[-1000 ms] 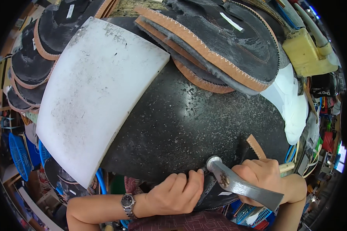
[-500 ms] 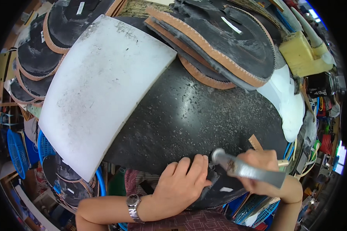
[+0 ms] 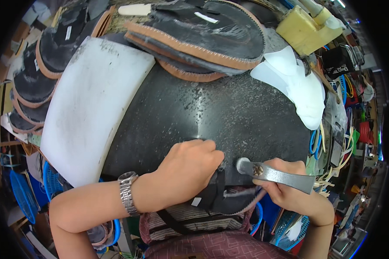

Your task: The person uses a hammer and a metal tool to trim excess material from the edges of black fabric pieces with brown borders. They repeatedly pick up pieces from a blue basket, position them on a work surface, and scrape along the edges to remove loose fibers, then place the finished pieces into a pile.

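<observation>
My left hand [image 3: 183,166], with a metal watch [image 3: 127,192] on its wrist, is closed over a black leather shoe piece [image 3: 209,196] at the near edge of the black work surface. Its fingertips are hidden underneath. The piece has a small white tag [image 3: 196,201] and a curved near edge. In my right hand [image 3: 285,190] is a hammer, gripped by a handle that the hand mostly hides. The hammer's metal head [image 3: 285,177] is just right of my left hand, its round face low over the black surface.
A thick white board [image 3: 95,108] lies at the left of the black surface [image 3: 229,108]. Stacked black shoe pieces with tan toothed edges [image 3: 203,39] stand at the back; more [image 3: 34,86] are at far left. White sheets [image 3: 300,86] and a yellow container [image 3: 309,30] are at back right.
My left hand has gone from extended fingers to a closed grip. The shoe piece under it has shifted and turned. The hammer stays in my right hand. The whole view has shifted.
</observation>
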Available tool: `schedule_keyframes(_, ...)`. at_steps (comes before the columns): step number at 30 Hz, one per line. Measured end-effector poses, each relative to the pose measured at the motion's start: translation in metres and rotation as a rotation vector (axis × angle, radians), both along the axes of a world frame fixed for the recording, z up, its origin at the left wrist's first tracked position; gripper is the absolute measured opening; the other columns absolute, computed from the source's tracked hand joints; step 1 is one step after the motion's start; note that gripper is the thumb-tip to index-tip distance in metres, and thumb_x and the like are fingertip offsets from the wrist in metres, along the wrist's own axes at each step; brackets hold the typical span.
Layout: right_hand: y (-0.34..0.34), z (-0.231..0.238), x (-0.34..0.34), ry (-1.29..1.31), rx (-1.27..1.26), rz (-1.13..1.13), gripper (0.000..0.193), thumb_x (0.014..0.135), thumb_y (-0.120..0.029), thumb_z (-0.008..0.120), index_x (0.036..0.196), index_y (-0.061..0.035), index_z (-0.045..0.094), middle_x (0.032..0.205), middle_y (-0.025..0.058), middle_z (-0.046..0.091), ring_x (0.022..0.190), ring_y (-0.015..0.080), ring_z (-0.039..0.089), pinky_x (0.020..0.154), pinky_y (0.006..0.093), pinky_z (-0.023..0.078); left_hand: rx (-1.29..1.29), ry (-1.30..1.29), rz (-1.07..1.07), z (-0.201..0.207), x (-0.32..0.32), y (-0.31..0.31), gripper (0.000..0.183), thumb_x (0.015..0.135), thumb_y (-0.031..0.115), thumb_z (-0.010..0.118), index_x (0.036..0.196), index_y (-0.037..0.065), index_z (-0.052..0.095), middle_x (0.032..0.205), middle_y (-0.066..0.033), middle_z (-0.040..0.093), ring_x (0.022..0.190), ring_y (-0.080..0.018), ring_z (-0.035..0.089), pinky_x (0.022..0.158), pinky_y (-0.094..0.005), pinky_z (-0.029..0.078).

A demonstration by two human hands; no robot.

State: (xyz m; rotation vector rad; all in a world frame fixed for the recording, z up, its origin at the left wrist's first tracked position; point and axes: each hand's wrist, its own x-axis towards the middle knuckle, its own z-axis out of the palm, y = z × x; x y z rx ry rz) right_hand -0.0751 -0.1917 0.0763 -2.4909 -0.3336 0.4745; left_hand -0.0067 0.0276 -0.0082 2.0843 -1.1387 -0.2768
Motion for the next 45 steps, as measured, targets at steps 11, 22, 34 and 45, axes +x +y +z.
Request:
schedule_keyframes(11, 0.013, -0.031, -0.006, -0.154, -0.036, 0.252, 0.024, 0.070, -0.016, 0.060, 0.089, -0.0030, 0.053, 0.065, 0.0043, 0.044, 0.051, 0.0153, 0.054, 0.042, 0.0271, 0.044, 0.022, -0.151, -0.329, 0.001, 0.012, 0.017, 0.015, 0.070, 0.012, 0.063, 0.079, 0.002, 0.057, 0.072, -0.0048, 0.050, 0.059, -0.0168, 0.056, 0.052, -0.0289, 0.049)
schedule_keyframes(22, 0.012, -0.032, 0.004, -0.250, -0.023, 0.261, 0.023, 0.067, -0.017, 0.059, 0.084, -0.0029, 0.054, 0.063, 0.0006, 0.039, 0.048, 0.0112, 0.047, 0.039, 0.0246, 0.039, -0.104, -0.405, -0.405, -0.011, 0.007, 0.031, 0.023, 0.069, 0.011, 0.062, 0.084, -0.007, 0.064, 0.083, -0.0091, 0.058, 0.071, -0.0170, 0.054, 0.057, -0.0240, 0.044)
schedule_keyframes(34, 0.020, -0.025, 0.015, -0.249, -0.122, 0.349, 0.028, 0.066, -0.019, 0.059, 0.088, -0.0013, 0.055, 0.063, 0.0002, 0.038, 0.049, 0.0106, 0.048, 0.039, 0.0248, 0.038, 0.034, -0.847, -0.466, -0.009, -0.001, 0.030, 0.023, 0.075, 0.012, 0.056, 0.082, -0.007, 0.066, 0.074, -0.0093, 0.059, 0.064, -0.0173, 0.054, 0.053, -0.0260, 0.036)
schedule_keyframes(45, 0.014, -0.025, 0.010, -0.088, -0.078, 0.191, 0.038, 0.060, -0.010, 0.070, 0.094, -0.0028, 0.056, 0.068, 0.0071, 0.053, 0.051, 0.0238, 0.056, 0.044, 0.0342, 0.044, 0.028, -0.426, -0.261, -0.005, 0.012, 0.017, 0.021, 0.075, 0.009, 0.060, 0.093, -0.003, 0.062, 0.075, -0.0070, 0.056, 0.066, -0.0184, 0.057, 0.054, -0.0259, 0.045)
